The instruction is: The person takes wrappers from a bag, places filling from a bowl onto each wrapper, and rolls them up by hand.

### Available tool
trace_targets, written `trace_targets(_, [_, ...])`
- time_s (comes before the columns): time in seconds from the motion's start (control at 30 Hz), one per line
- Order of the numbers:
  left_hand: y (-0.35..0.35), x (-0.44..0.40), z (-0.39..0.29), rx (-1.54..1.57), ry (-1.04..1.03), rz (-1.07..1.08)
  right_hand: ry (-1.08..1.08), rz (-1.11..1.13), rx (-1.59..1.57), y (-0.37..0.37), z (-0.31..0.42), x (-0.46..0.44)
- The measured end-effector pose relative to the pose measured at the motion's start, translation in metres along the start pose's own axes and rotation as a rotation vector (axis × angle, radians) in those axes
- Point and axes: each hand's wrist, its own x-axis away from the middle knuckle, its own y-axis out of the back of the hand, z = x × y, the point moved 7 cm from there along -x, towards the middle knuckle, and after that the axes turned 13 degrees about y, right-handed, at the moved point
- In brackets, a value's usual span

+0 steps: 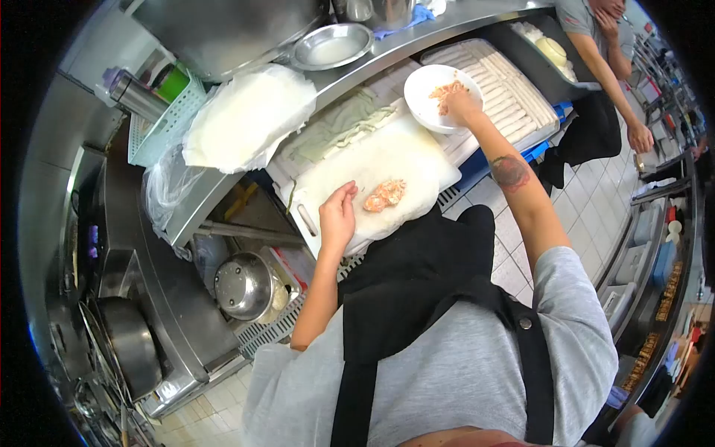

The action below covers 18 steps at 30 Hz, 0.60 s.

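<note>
My left hand [339,216] lies at the left side of the white cutting board [307,220], fingers loosely bent, with nothing visible in it. Just to its right, an oblong heap of orange-and-white filling [385,195] sits on pale round wrapper sheets [417,167] spread over the board. My right hand [463,108] reaches into a white bowl [418,79] at the board's far right, its fingers curled into the orange filling [445,91] there. The fingertips are partly hidden by the filling.
A tray of white rolls [514,82] stands behind the bowl. Greenish cloth [335,127] lies beyond the board. Stacked pale sheets [249,119] and a metal bowl [333,46] rest on the steel ledge. Another person's arm [607,86] is at the right, near a grey bin [514,48].
</note>
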Motion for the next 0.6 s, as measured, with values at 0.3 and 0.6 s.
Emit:
trace_targets(0.3, [0.015,0.004,-0.020,-0.085,-0.057,-0.018,0.235,-0.070,-0.233,-0.014,0.016,-0.006])
trace_targets(0.6, [0.022,0.012,-0.012,-0.084,-0.028,-0.017,0.076,-0.011,-1.128,0.059,0.016,0.041])
